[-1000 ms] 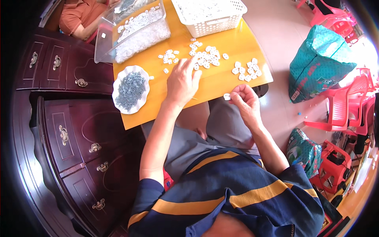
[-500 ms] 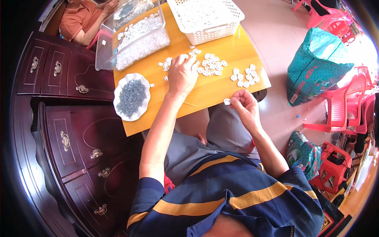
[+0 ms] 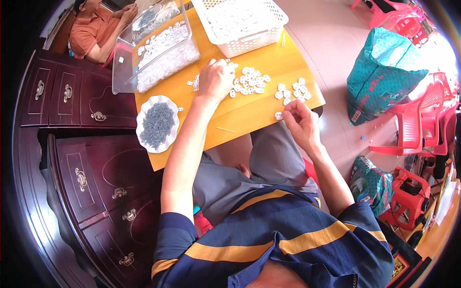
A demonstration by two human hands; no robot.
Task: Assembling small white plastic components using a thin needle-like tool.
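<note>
Left hand [image 3: 216, 79] lay palm-down on the yellow table [image 3: 249, 113], fingers spread over the near edge of the scatter of small white plastic parts [image 3: 252, 82]; nothing visibly pinched in it, though its underside was hidden. Right hand [image 3: 298, 120] sat at the table's near right edge, fingers curled together; whether they pinched a part could not be told. One loose white piece [image 3: 279, 115] lay just beside its fingertips.

Left to right: dark wooden drawer cabinets [image 3: 91, 173] with metal pulls ran along the left. A second person in an orange shirt [image 3: 89, 33] sat at the top left, hands together near a clear plastic bin [image 3: 158, 53] loaded with more white parts. Below the bin, a scalloped white dish [image 3: 157, 124] held a pile of small grey bits. A white perforated basket [image 3: 245, 21] stood at the table's far edge, just beyond the left hand. A second small cluster of white parts [image 3: 293, 91] lay near the right hand. Right of the table: a teal patterned bag [image 3: 384, 77] on the floor, red plastic chairs [image 3: 422, 125] past it.
</note>
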